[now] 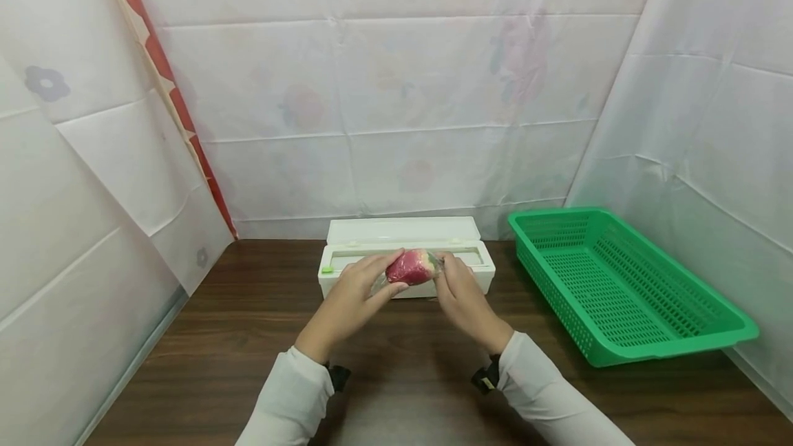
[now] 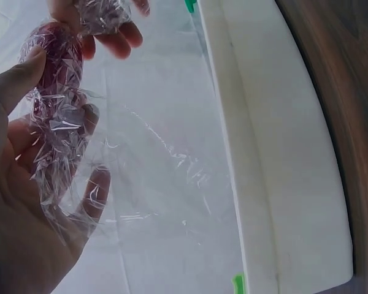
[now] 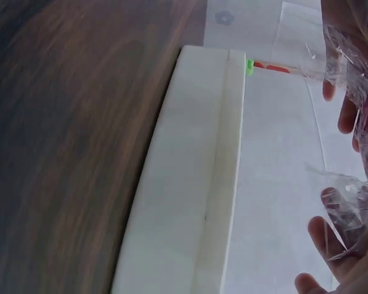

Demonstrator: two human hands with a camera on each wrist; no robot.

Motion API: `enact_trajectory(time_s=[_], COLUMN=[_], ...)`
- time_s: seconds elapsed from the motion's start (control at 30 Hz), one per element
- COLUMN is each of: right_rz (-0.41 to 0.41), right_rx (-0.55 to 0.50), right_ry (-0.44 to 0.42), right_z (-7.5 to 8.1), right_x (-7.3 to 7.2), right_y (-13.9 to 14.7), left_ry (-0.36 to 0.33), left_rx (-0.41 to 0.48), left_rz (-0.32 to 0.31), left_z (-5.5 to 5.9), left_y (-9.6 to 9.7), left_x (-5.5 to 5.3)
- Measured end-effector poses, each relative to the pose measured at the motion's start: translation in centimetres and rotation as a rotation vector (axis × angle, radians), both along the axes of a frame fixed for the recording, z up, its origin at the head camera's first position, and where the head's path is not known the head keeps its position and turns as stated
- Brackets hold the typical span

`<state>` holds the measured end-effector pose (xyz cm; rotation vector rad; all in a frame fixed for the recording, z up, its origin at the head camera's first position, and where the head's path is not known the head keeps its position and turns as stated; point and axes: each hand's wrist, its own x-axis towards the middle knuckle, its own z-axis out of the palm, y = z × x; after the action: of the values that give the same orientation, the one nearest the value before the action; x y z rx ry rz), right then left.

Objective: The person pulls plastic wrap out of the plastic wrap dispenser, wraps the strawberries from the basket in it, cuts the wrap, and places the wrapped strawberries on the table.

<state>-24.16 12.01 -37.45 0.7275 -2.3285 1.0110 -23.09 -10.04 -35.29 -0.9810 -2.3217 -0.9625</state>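
Note:
Between the two hands, in the head view, is a red piece of produce with a pale yellow-green end, wrapped in crinkled clear cling film. Its exact kind cannot be told. My left hand holds its left side, thumb below and fingers above in the head view. At the right end, my right hand pinches the gathered film. Just behind the hands stands a white cling film dispenser with its lid raised and a green slider at the left.
A green plastic basket stands to the right on the dark wooden table. White patterned sheets hang at the back and both sides.

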Motion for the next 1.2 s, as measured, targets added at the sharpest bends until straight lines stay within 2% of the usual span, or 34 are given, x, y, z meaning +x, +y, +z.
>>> enact_trajectory(time_s=[0.13, 0.23, 0.37, 0.53, 0.77, 0.87, 1.07, 1.2], right_rz=[0.018, 0.025, 0.025, 0.012, 0.021, 0.067, 0.205, 0.255], right_rx=[-0.063, -0.074, -0.018, 0.075, 0.084, 0.055, -0.056, -0.039], right_ry=[-0.019, 0.006, 0.059, 0.065, 0.055, 0.007, -0.180, -0.182], right_z=[-0.1, -0.2, -0.6, -1.2, -1.5, -1.4, -1.3, -1.3], right_x=[0.0, -0.2, -0.4, -0.2, -0.1, -0.1, 0.4, 0.5], right_y=[-0.2, -0.3, -0.4, -0.5, -0.7, -0.9, -1.5, -1.8], left_ry=[-0.010, 0.001, 0.020, 0.007, -0.007, -0.007, -0.009, -0.029], left_rx=[0.030, 0.056, 0.085, 0.079, 0.087, 0.096, 0.113, 0.105], left_rz=[-0.007, -0.006, -0.003, 0.036, 0.049, 0.035, 0.007, 0.014], left_z=[0.0, 0.1, 0.0, -0.1, -0.1, -0.1, -0.1, 0.0], left_y=[0.1, 0.3, 0.8, 1.4, 1.4, 1.3, 1.4, 1.5], left_x=[-0.1, 0.0, 0.1, 0.4, 0.5, 0.5, 0.4, 0.3])
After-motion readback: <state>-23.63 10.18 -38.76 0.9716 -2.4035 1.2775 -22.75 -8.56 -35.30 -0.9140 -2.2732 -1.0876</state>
